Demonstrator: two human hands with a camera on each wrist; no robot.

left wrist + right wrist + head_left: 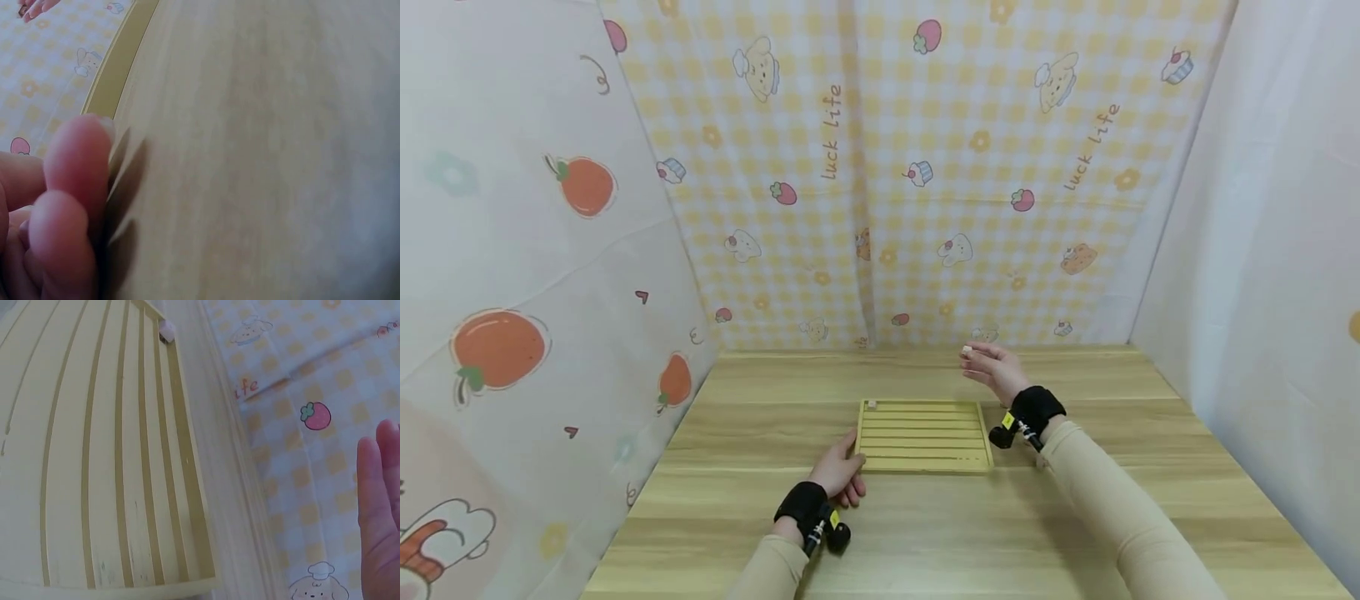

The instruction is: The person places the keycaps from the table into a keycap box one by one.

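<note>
A shallow yellow tray [925, 467] with long parallel ridges lies on the table. One small whitish cube [872, 404] sits in its far left corner; the right wrist view also shows this cube [166, 331], looking pinkish. My left hand [837, 472] grips the tray's near left corner, thumb by the rim, and its curled fingers [75, 162] show beside the tray edge [115, 75] in the left wrist view. Beyond the tray's far right corner, my raised right hand [1000, 372] pinches another small white cube [967, 350]. That held cube is out of sight in the right wrist view.
The wooden table [760, 383] spreads around the tray. A yellow checked cloth [917, 275] hangs behind it, with pale cloth walls left and right. Beside the right forearm is a small pale object [1041, 461], partly hidden and too small to identify.
</note>
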